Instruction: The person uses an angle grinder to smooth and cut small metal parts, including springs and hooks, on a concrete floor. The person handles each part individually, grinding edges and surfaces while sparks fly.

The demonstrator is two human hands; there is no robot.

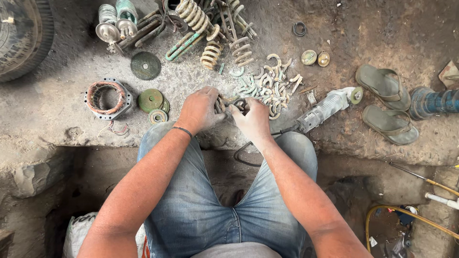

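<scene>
My left hand point(200, 109) and my right hand point(252, 119) meet over the dusty ground in front of my knees. Together they grip a short coiled metal piece point(228, 103), a corroded heating coil; each hand closes on one end of it. Just beyond the hands lies a pile of cut curved coil pieces point(270, 83). An angle grinder point(325, 109) lies to the right of my right hand, its cable running back under my wrist. Fingertips are partly hidden behind the coil.
Several whole corroded heating coils point(205, 28) lie at the top. A copper-wound stator ring point(107, 98), green grinding discs point(152, 101) and a dark disc point(146, 65) sit left. A pair of sandals point(386, 105) lies right; a tyre point(24, 33) top left; a yellow hose point(406, 215) bottom right.
</scene>
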